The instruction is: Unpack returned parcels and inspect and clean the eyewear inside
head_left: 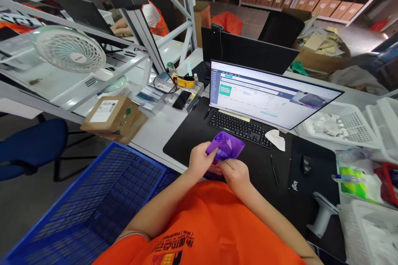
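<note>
A shiny purple plastic bag [228, 143] is held up in front of my body, over the near edge of the black desk mat [186, 136]. Its left side is pinched between the thumb and fingers of my left hand [200, 160]. My right hand [235, 174] grips its lower right part, fingers curled around it. The lower end looks reddish and is partly hidden behind my hands, so its contents cannot be made out. Beyond the bag lies a black keyboard [239, 128] below a lit monitor [267, 95].
On the left stand a blue crate [124, 182] and a cardboard box [108, 116]. A phone [182, 99] lies near the monitor. To the right are a mouse [306, 165], a barcode scanner [323, 215], a pen [274, 169] and white baskets [357, 124]. Another person's hand [121, 27] rests at the far desk.
</note>
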{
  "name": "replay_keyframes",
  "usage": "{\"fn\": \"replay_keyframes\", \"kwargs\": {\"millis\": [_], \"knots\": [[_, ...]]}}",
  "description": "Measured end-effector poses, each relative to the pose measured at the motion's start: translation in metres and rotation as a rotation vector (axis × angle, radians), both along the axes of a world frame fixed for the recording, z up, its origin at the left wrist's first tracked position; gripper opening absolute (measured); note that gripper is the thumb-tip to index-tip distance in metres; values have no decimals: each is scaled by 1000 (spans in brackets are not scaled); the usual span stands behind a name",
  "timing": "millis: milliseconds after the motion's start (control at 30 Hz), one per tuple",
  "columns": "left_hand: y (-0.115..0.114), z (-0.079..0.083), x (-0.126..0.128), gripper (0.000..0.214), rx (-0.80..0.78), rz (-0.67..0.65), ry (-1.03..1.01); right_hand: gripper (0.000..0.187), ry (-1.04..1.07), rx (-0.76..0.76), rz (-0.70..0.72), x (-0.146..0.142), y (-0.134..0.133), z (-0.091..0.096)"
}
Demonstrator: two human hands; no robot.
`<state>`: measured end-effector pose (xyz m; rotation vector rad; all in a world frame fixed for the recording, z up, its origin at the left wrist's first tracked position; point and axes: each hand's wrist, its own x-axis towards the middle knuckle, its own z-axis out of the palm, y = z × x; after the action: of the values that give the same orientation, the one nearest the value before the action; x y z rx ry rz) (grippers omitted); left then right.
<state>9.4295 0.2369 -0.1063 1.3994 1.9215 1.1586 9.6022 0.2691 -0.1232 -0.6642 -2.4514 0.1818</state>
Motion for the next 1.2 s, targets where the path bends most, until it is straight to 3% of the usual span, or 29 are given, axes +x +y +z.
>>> {"fn": "replay_keyframes", "kwargs": {"millis": [200,333,433,533,667,867,1000,1200], "knots": [[6,1,-10,9,43,22,-21,37,-27,-29,-21,-4,-17,21],[24,-3,-20,11,39,55,-104,40,-77,-31,64,5,-13,38],[36,-8,-26,17,-9,1,-210,41,-197,-92,119,20,-4,51],[41,-12,-28,21,-79,-97,-332,33,-277,-186,66,29,2,58],[34,-12,-22,24,-154,-213,-463,29,-215,-164,-48,17,1,53],[19,-8,-18,29,-183,-255,-460,52,-330,-86,-132,-4,-4,37],[12,1,-23,37,-200,-288,-379,20,-382,-119,-166,-7,1,34],[5,10,-18,30,-203,-247,-132,4,-438,-64,-134,-12,0,20]]}}
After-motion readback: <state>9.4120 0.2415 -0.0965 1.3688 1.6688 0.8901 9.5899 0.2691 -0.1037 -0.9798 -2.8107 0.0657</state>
